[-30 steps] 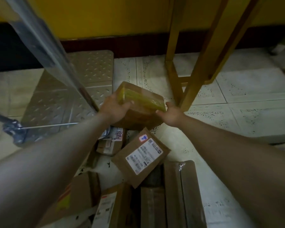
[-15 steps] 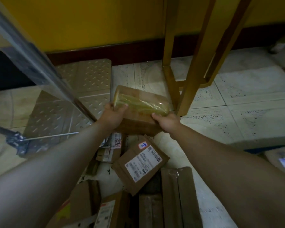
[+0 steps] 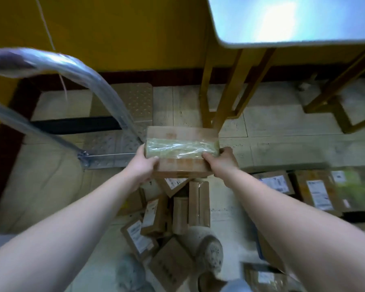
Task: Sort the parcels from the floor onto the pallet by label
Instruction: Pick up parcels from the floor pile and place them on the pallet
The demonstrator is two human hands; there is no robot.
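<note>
Cardboard box (image 3: 181,133) with a wide band of shiny clear tape round its middle, held up off the floor between both hands. Left hand (image 3: 143,165) grips the left end, thumb on top of the tape and fingers curled underneath. Right hand (image 3: 223,163) does the same on the right end. The box sits level, above a messy pile of floor parcels (image 3: 198,203), near the edge of a checker-plate platform (image 3: 133,102) whose plastic-wrapped handle (image 3: 105,85) arches over on the left.

Floor is pale tiles (image 3: 282,123); the wall (image 3: 124,28) is yellow with a dark red skirting (image 3: 156,75). Yellow wooden table legs (image 3: 226,91) stand right behind the box, under a pale tabletop (image 3: 293,20). More labelled parcels (image 3: 316,192) lie flat on the right, and a shoe (image 3: 211,253) shows at the bottom.

White shipping labels all over the floor stuff, plus faint reddish print on the held box, but it's all too blurry to read.
</note>
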